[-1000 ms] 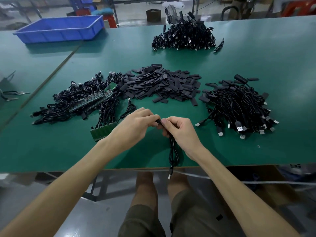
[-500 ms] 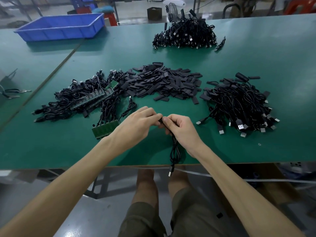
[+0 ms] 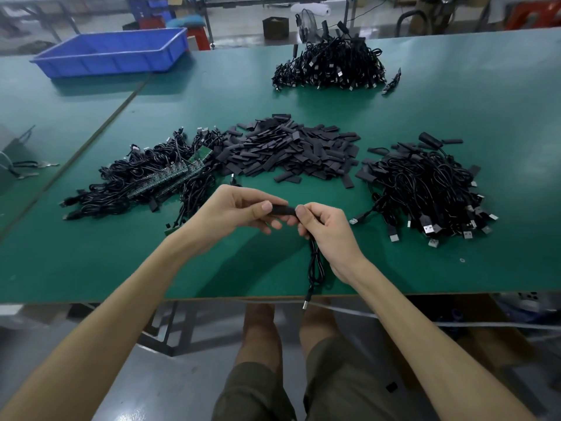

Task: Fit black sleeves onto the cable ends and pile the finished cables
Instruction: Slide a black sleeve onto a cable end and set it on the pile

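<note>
From the head camera, the left hand (image 3: 233,214) pinches a black sleeve (image 3: 282,210) between thumb and fingertips. The right hand (image 3: 328,229) is curled round the cable (image 3: 314,262) right at the sleeve's mouth, its thumb touching the sleeve's end. Both are held above the table (image 3: 473,110), nearer the person than the heap of loose sleeves (image 3: 291,153). The rest of the cable hangs in a slack loop, and its metal plug (image 3: 305,302) dangles past the table's front edge.

The cable looks light and floppy, so it likely needs holding close behind the end being fitted or it will buckle. The sleeve seems a soft, flat tube that probably collapses if squeezed hard, so a light pinch on its sides should serve best.

Left of the sleeve heap lies a tangle of cables with green boards (image 3: 145,183). To its right is a pile (image 3: 425,189) that appears to hold the finished ones. Bare green table lies between the hands and that pile, so the way across looks open. The hanging plug could snag the table's edge.
</note>
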`<state>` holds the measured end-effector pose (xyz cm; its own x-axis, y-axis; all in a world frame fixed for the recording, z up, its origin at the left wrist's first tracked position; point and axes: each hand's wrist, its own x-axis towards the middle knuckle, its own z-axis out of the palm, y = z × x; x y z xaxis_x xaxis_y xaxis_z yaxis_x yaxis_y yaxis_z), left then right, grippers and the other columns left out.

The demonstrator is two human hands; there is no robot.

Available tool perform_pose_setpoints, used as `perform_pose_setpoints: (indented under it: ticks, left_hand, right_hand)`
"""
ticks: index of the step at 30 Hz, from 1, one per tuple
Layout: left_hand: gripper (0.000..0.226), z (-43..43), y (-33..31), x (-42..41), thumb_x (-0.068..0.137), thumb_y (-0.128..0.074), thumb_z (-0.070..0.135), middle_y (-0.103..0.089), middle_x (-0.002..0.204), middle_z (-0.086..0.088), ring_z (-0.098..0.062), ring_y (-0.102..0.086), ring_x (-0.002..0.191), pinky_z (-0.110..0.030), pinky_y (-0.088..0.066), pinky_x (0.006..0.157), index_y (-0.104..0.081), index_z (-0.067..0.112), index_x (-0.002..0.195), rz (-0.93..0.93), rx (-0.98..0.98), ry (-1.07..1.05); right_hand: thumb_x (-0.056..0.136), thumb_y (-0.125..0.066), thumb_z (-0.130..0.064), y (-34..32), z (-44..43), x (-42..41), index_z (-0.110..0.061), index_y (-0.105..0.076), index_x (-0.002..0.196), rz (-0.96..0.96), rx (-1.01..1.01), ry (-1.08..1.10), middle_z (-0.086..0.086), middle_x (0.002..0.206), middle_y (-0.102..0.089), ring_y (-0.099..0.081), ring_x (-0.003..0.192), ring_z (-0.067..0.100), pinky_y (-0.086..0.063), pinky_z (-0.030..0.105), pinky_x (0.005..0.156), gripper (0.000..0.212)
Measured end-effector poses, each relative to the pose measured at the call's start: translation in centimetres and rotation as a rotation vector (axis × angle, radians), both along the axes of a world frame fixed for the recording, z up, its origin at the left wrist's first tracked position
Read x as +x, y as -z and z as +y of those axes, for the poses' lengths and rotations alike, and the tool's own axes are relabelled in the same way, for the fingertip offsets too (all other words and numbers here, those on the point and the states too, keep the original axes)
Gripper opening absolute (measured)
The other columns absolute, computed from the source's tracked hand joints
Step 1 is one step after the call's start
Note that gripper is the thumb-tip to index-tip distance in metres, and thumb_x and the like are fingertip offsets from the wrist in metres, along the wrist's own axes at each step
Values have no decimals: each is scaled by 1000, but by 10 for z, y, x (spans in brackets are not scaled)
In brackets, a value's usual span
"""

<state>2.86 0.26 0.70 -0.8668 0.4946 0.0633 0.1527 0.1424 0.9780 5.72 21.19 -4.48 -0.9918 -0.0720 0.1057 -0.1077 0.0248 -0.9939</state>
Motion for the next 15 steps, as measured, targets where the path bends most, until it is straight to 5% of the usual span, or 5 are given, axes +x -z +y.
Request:
perform_pose_setpoints:
  ticks: [9, 15]
  left_hand:
    - [29, -4, 7, -5, 92, -65, 8, -73, 106, -28, -29, -74, 84, -31, -60, 76, -69, -7, 116, -114, 104, 86]
    - [30, 7, 11, -4, 95, -64, 19, -75, 101, -24, -25, -74, 79, -28, -60, 71, -70, -7, 110, -146, 165, -113]
  right_hand:
    - [106, -57, -25, 1, 1, 0, -17, -72, 81, 1, 23, -31, -7, 62, -61, -51, 65, 10, -41, 29, 69, 30]
    - [105, -59, -28, 3, -1, -1, -17, -75, 85, 9, -30, 33, -7, 65, -63, -52, 66, 9, -43, 24, 67, 29]
